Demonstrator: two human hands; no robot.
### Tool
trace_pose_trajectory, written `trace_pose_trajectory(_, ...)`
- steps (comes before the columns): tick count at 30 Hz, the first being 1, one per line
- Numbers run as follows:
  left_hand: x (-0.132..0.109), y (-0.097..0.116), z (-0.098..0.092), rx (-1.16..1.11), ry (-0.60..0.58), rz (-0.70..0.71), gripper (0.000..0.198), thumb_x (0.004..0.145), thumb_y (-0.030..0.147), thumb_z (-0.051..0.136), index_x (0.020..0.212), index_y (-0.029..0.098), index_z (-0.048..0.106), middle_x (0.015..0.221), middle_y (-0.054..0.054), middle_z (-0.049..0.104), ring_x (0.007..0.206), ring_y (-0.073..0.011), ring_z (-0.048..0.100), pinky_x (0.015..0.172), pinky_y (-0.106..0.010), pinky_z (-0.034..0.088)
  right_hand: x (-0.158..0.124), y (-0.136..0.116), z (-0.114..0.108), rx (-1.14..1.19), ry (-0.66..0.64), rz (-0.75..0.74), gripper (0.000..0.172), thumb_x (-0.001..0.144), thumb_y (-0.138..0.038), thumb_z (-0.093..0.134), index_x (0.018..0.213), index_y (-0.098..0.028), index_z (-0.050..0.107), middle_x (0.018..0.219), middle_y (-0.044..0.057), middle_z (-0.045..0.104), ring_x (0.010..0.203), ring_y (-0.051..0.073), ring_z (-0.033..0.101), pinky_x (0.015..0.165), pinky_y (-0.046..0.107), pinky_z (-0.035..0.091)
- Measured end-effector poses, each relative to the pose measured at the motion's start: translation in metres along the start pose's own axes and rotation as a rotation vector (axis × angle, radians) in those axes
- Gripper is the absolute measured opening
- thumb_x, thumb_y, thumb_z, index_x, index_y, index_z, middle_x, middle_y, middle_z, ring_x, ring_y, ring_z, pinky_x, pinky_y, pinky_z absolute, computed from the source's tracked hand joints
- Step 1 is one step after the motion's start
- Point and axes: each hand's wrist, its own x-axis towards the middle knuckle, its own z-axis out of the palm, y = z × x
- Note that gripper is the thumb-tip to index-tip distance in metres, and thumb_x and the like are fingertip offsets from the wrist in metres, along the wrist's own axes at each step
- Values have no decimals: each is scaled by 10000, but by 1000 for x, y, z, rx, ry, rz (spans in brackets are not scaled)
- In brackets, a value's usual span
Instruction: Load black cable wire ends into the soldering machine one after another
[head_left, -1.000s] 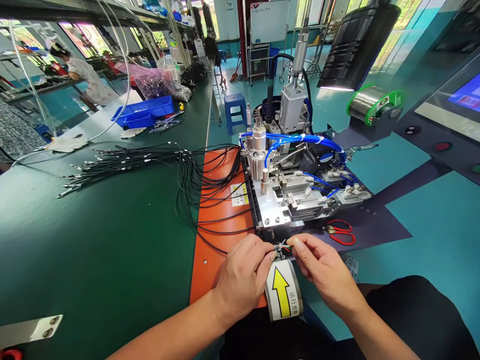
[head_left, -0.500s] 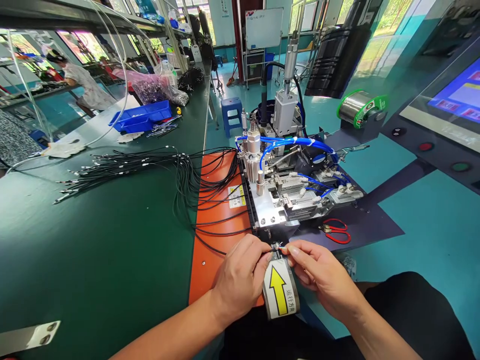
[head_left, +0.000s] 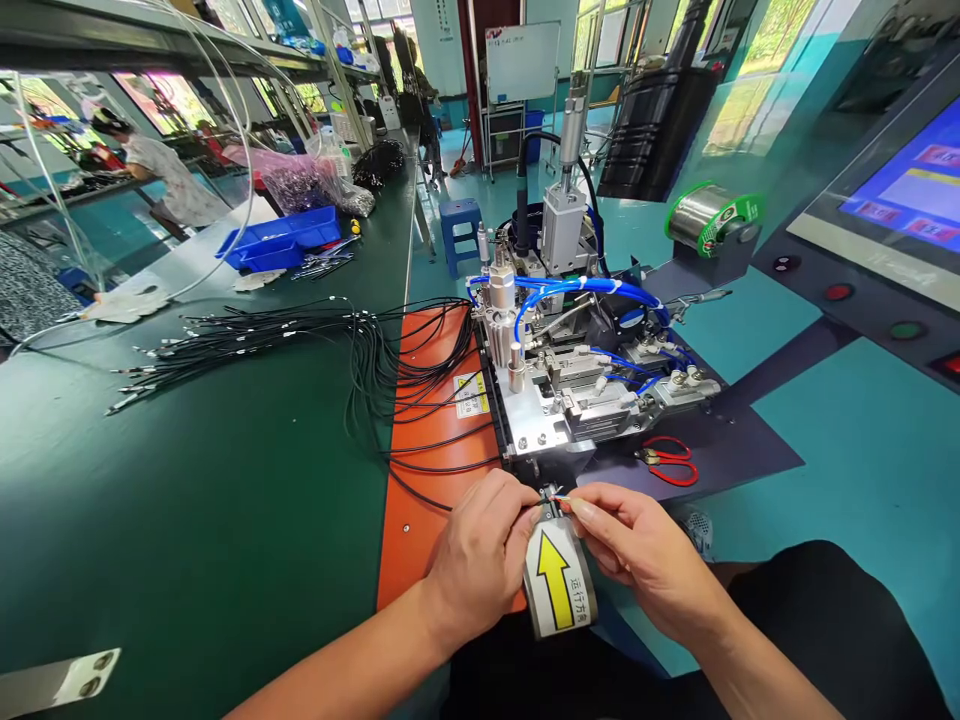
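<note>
Pinched in my left hand [head_left: 487,545] is the end of a black cable [head_left: 424,492], which trails back over the orange plate. Thin coloured wires [head_left: 559,498] come out of that end, and the fingertips of my right hand [head_left: 630,540] are closed on them. Both hands meet at the front of a metal machine [head_left: 600,385], over its small feed slot. Just below them is a curved guide [head_left: 556,580] with a yellow arrow label. The exact wire tips are too small to make out.
Several black cables lie across the orange plate [head_left: 394,570] and green bench [head_left: 262,480]. Red-handled cutters [head_left: 671,462] rest right of the machine. A solder spool [head_left: 709,220] and control panel [head_left: 862,260] stand further right. Blue trays [head_left: 281,240] sit at the back left.
My hands stay almost in place, with the right fingers shifted slightly at the wires. The view has turned a little. A person has come into view at the back, beside the shelf.
</note>
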Motion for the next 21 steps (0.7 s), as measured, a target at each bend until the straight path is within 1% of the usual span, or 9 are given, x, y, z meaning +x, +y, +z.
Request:
trace_pose_trajectory(3,0,0,0,2,3,3,125,977,172,460,954,179,583,879,-59,580,831,-187,520,724,-319,432,1,0,1,-12,11,-5,305,902,-459,656,898,-154,658,649,-51,381,542,70,238,476,247,152)
trace_pose_trajectory(9,0,1,1,17,4,15,126,975,175,462,956,184,586,871,-60,578,830,-189,524,717,-312,441,2,1,1,-7,22,1,325,878,-484,672,925,-162,668,635,-55,375,534,75,236,473,247,151)
trace_pose_trajectory(18,0,-1,0,26,-15,22,135,974,180,468,952,183,601,864,-60,572,826,-190,528,724,-310,448,6,0,0,-44,15,-18,326,903,-479,642,848,-160,602,628,-70,338,531,71,212,473,246,143)
trace_pose_trajectory(21,0,-1,0,21,-16,25,139,972,177,466,953,186,604,866,-60,573,826,-190,530,728,-311,452,7,-1,-1,-71,15,-29,349,906,-503,628,825,-166,583,626,-68,336,534,77,225,476,247,156)
